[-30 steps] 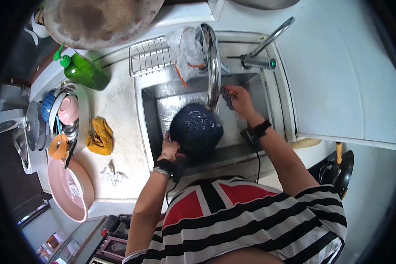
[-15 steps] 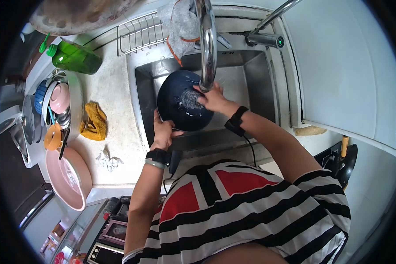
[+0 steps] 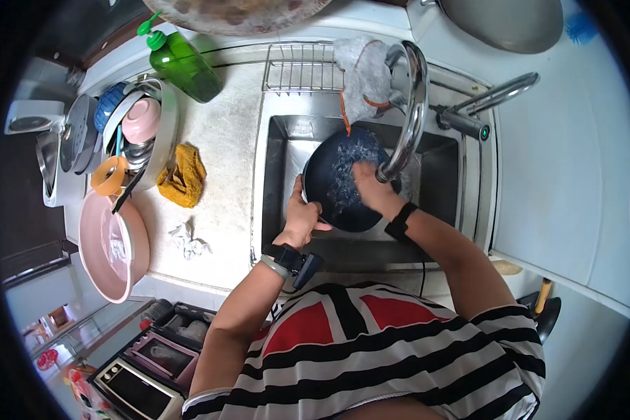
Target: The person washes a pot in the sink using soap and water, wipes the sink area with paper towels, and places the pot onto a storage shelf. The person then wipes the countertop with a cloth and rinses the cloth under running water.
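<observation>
A dark, bluish round bowl-shaped vessel (image 3: pixel 323 183) is tilted inside the steel sink (image 3: pixel 281 150), with water churning in it. My left hand (image 3: pixel 303 215) grips its lower left rim, thumb on the near side. Inside the vessel, under the curved chrome faucet (image 3: pixel 418 91), is my right hand (image 3: pixel 374 187). Splashing water and blur hide its fingertips, so I cannot make out whether it holds anything. Both wrists wear black bands.
Left of the sink are a yellow cloth (image 3: pixel 184 176), crumpled white tissue (image 3: pixel 187 240), a green pump bottle (image 3: pixel 185 66), a rack of dishes (image 3: pixel 166 119) and a pink basin (image 3: pixel 144 245). A wire rack (image 3: pixel 297 68) and grey cloth (image 3: pixel 362 73) sit behind the sink.
The view has shifted, so the sink appears further right and lower. My right hand has moved within the vessel, and water splashes more widely there. My left hand still holds the rim.
</observation>
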Action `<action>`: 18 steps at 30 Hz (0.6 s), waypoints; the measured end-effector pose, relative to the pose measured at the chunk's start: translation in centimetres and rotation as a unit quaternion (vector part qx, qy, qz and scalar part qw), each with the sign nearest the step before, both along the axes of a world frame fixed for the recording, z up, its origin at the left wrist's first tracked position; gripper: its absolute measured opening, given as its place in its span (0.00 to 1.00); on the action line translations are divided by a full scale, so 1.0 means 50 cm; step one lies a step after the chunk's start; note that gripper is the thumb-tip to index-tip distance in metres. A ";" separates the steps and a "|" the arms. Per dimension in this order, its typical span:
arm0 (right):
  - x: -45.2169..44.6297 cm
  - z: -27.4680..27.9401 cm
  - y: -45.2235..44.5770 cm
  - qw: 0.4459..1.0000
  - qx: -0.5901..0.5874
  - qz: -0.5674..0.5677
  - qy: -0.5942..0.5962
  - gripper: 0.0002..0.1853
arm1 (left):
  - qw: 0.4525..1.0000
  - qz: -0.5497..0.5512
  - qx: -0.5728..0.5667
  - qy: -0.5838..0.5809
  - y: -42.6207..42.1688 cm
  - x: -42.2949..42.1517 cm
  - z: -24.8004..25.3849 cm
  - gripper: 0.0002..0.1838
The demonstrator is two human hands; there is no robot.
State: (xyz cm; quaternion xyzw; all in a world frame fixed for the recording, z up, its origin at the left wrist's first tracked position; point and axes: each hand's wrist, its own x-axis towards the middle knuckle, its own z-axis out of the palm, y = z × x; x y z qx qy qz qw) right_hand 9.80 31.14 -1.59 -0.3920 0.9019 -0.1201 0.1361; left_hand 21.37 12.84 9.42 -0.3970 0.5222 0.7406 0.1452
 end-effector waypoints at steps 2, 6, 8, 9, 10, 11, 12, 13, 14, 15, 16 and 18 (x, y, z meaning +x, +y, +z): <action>0.019 0.039 -0.007 0.992 0.024 0.043 -0.114 0.22 | 1.000 -0.004 -0.008 0.009 -0.006 0.006 -0.003 0.46; 0.009 0.022 0.001 0.999 -0.030 -0.016 0.008 0.17 | 0.999 0.017 0.000 0.031 -0.012 0.014 -0.014 0.46; 0.008 0.037 0.002 0.999 -0.045 0.002 -0.030 0.17 | 0.999 0.030 -0.002 0.040 -0.010 0.022 -0.018 0.44; 0.000 0.047 0.005 0.996 -0.057 0.008 -0.063 0.17 | 0.998 0.036 -0.002 0.045 -0.015 0.026 -0.019 0.44; 0.001 0.046 0.002 0.990 -0.086 -0.107 0.006 0.13 | 0.998 0.035 -0.006 0.045 -0.016 0.027 -0.017 0.44; 0.000 0.045 0.001 0.991 -0.084 -0.102 0.012 0.13 | 0.998 0.033 -0.011 0.045 -0.016 0.029 -0.016 0.44; 0.006 0.041 -0.003 0.996 -0.051 -0.043 -0.056 0.13 | 0.998 0.032 -0.008 0.051 -0.017 0.034 -0.013 0.44; 0.017 0.050 -0.010 0.992 -0.016 0.009 -0.123 0.12 | 0.999 0.013 -0.020 0.038 -0.018 0.041 -0.008 0.44; 0.050 0.122 -0.036 0.989 -0.079 -0.038 -0.118 0.12 | 0.999 -0.007 -0.034 0.030 -0.021 0.041 -0.004 0.44; 0.062 0.143 -0.048 0.982 -0.164 -0.044 -0.084 0.11 | 0.997 0.024 -0.024 0.064 -0.020 0.045 -0.001 0.43; 0.076 0.187 -0.065 0.979 -0.185 -0.056 -0.061 0.11 | 0.997 0.028 -0.021 0.072 -0.025 0.049 -0.026 0.45; 0.104 0.278 -0.106 0.976 -0.204 -0.074 -0.031 0.10 | 0.996 0.030 -0.002 0.080 -0.039 0.059 -0.048 0.45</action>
